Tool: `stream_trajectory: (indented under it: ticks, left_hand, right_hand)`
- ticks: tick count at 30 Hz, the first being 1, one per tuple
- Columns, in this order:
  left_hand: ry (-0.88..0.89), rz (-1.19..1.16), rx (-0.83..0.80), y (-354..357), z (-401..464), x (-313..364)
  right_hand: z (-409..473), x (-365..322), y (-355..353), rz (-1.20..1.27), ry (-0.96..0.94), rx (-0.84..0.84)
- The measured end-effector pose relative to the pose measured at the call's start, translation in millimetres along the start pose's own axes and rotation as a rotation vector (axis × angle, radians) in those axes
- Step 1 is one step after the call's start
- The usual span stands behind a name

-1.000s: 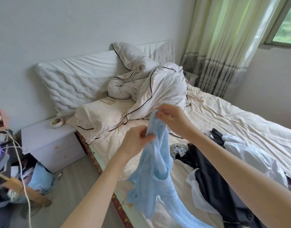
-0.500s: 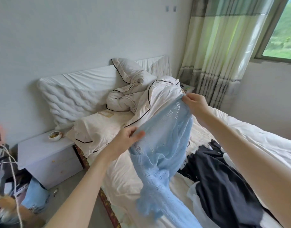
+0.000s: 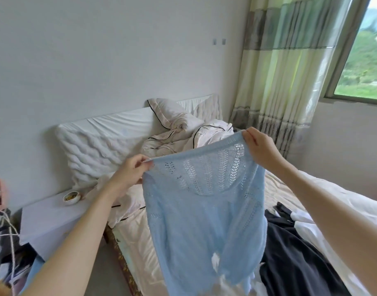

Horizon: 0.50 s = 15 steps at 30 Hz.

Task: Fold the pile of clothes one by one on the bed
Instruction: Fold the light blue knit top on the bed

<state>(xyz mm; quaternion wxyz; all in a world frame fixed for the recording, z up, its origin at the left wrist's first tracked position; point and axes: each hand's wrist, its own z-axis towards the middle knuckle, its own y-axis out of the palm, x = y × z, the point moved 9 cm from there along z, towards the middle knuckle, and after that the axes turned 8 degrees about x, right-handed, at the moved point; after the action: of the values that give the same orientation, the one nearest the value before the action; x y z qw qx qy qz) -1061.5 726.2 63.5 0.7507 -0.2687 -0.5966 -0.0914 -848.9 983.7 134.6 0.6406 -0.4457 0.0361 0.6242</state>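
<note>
Clutter [image 3: 4, 248] of cords and dark odds crowds the floor at the far left edge, pressed against a pale nightstand [image 3: 44, 223]. On the nightstand's top, near its back corner, sits a small bowl [image 3: 71, 197]. A strip of bare grey floor [image 3: 110, 272] runs between the nightstand and the side of the bed [image 3: 138, 238], narrow at the headboard end and wider toward the viewer. The white quilted headboard [image 3: 93, 150] stands against the wall, with a rumpled cream duvet [image 3: 183, 137] heaped in front of it.

The left hand [image 3: 130, 174] pinches one top corner of a light blue knit top [image 3: 206, 210], thumb and fingers closed on the ribbed hem. That edge is stretched taut, slanting upward to the right hand [image 3: 260, 148], which pinches the other corner higher up. The top hangs open and flat in the air above the bed's near side, its lower edge dropping out of view at the bottom.

Just right of the hanging top, dark clothes [image 3: 294, 257] and white pieces [image 3: 307, 227] lie piled on the sheet. Beyond the pile the cream sheet stretches smooth toward the striped curtain [image 3: 285, 82] and the window [image 3: 362, 60] at the right edge.
</note>
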Motion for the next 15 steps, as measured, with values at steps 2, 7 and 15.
stream_trajectory:
  ticks: [2, 7, 15]
  left_hand:
    - [0.092, 0.04, 0.044, -5, 2, 21]
    - [0.362, 0.098, 0.106, -11, 6, 77]
    - [0.183, -0.149, 0.468, -70, 30, 63]
  right_hand:
    - [-2, 1, -11, -0.021, -0.065, 0.097]
    - [3, 24, -12, 0.02, 0.151, 0.141]
    - [-45, -14, 35, 1.1, 0.52, -0.667]
